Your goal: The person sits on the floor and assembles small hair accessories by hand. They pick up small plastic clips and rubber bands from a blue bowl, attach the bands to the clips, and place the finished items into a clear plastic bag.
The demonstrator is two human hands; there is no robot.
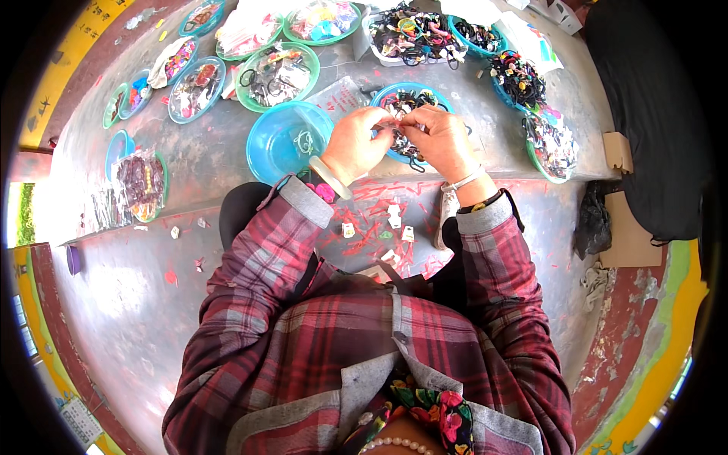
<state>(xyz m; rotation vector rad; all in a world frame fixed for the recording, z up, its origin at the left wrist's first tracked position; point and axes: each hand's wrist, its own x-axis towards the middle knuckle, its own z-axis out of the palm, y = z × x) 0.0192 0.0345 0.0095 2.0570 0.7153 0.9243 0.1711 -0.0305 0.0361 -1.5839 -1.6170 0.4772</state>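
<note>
My left hand (356, 145) and my right hand (442, 142) meet at the fingertips, both pinched closed. Whatever small thing lies between them is too hidden to name. Just beyond and partly under my hands stands a blue basin (446, 104) filled with dark and light hair ties (409, 100). Left of my left hand is a wider blue basin (262, 148). A light-coloured loop (304, 142) lies in it, and a piece of clear plastic (315, 117) shows at its right side.
Several basins stand on the grey ledge, among them a green one (241, 85) and a white tub (371, 47) heaped with dark hair ties. Red scraps and small white cards (394, 216) litter the floor between my legs. Right lie a black bag (593, 227) and cardboard (633, 235).
</note>
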